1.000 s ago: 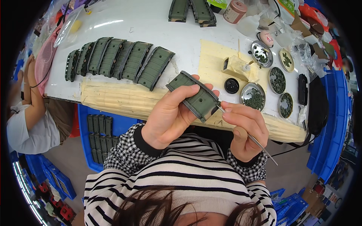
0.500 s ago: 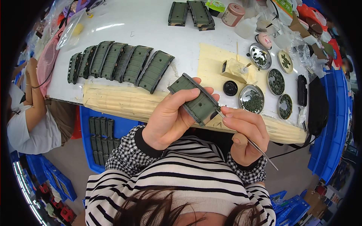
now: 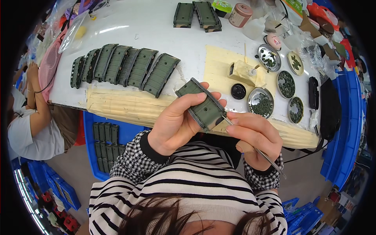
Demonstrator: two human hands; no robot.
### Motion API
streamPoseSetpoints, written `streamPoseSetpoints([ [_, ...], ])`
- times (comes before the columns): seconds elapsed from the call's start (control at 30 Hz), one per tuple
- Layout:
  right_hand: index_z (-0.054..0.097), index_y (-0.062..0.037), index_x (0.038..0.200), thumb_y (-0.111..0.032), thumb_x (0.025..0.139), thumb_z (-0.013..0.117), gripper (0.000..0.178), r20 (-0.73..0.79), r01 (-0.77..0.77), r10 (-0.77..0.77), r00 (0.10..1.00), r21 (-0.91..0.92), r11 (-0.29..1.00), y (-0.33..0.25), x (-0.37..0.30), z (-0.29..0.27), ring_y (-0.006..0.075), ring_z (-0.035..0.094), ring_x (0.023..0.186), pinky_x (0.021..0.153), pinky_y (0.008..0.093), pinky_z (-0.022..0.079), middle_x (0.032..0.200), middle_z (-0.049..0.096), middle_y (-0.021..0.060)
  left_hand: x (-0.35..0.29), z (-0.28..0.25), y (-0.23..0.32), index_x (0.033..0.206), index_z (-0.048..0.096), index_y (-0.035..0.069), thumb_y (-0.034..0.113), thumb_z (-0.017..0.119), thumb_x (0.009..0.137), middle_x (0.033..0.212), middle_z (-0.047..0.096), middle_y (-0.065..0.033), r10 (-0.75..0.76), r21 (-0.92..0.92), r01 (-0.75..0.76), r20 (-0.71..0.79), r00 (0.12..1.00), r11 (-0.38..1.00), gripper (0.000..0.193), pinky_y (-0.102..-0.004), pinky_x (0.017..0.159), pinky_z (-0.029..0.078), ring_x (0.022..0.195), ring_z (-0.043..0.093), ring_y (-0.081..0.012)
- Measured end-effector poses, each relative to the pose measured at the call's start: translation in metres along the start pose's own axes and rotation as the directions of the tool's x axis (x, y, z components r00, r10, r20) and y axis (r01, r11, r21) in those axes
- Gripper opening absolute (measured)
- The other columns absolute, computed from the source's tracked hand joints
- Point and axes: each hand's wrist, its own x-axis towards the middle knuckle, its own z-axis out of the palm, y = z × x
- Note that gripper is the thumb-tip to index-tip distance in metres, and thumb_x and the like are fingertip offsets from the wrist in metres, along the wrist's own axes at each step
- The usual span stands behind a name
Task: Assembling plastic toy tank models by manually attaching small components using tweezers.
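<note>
In my left hand (image 3: 176,121) I hold a dark green curved casing (image 3: 205,109) with ribbed grey edges and a camouflage patch at its lower end, tilted over the table's front edge. My right hand (image 3: 256,137) pinches a thin metal tool (image 3: 270,161), like tweezers or a pick; its tip meets the casing's right edge near the lower end. Whether the tip grips a small piece is too small to tell. A row of similar green casings (image 3: 159,74) stands on the table to the left, and two more casings (image 3: 206,16) lie at the back.
Metal dishes (image 3: 260,103) of small green pieces stand at the right, near a black round cap (image 3: 238,91) and a tape-wrapped block (image 3: 247,73). Below the table, a blue bin (image 3: 131,133) holds more casings. A co-worker (image 3: 37,121) sits at the left.
My right hand has shifted slightly, turning the tool a little at the casing's edge. The casing has tilted slightly in my left hand.
</note>
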Motion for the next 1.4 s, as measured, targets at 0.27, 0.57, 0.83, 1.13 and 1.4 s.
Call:
streamPoseSetpoints([
  [0.27,0.068,0.0013,0.105,-0.003,0.071,0.075,0.034,-0.010,0.023,-0.023,1.000,-0.016,1.000,0.000,-0.001,0.000,0.0293,0.066,0.097,0.080,0.0355,0.055,0.107,0.063,0.0150,0.001,-0.003,-0.003,0.124,0.049,0.006,0.009,0.055,0.093,0.113,0.061,-0.0141,0.003,-0.045,-0.002,0.037,0.999,0.999,0.032,-0.0408,0.092,0.053,0.107,0.062,-0.0277],
  [0.57,0.067,0.0013,0.105,-0.004,0.072,0.075,0.034,0.021,0.018,-0.018,1.000,-0.004,1.000,0.001,-0.001,-0.001,0.0296,0.065,0.098,0.080,0.0364,0.055,0.108,0.063,0.0153,0.000,-0.003,-0.003,0.126,0.048,0.007,0.010,0.054,0.094,0.114,0.061,-0.0144,0.005,-0.023,-0.005,0.029,1.000,1.000,0.033,-0.0419,0.093,0.053,0.109,0.062,-0.0282],
  [0.83,0.067,0.0010,0.105,-0.007,0.081,0.069,0.025,-0.068,0.004,-0.002,0.998,0.037,0.999,0.001,-0.005,0.004,0.0278,0.065,0.098,0.081,0.0342,0.054,0.110,0.064,0.0159,-0.001,0.005,0.003,0.128,0.048,0.006,0.009,0.055,0.093,0.114,0.061,-0.0150,0.029,0.040,-0.031,0.052,0.998,0.999,0.036,-0.0422,0.094,0.052,0.110,0.061,-0.0298],
  [1.13,0.067,0.0021,0.093,-0.009,0.095,0.054,0.017,-0.495,-0.398,0.298,0.816,-0.106,0.911,0.048,-0.029,-0.020,0.0227,0.060,0.083,0.076,0.0331,0.046,0.088,0.066,0.0113,0.000,-0.004,0.011,0.125,0.045,0.004,0.005,0.055,0.092,0.117,0.060,-0.0181,0.079,0.216,-0.088,0.053,0.995,0.972,0.035,-0.0452,0.094,0.053,0.116,0.058,-0.0330],
  [1.4,0.068,0.0005,0.091,-0.012,0.093,0.059,0.016,-0.456,-0.421,0.254,0.853,-0.312,0.852,0.071,-0.033,-0.023,0.0258,0.057,0.079,0.073,0.0341,0.043,0.084,0.065,0.0111,0.003,0.002,0.001,0.132,0.043,0.004,0.003,0.057,0.090,0.116,0.060,-0.0165,0.088,0.373,-0.080,-0.004,0.996,0.924,0.045,-0.0443,0.092,0.054,0.116,0.058,-0.0321],
])
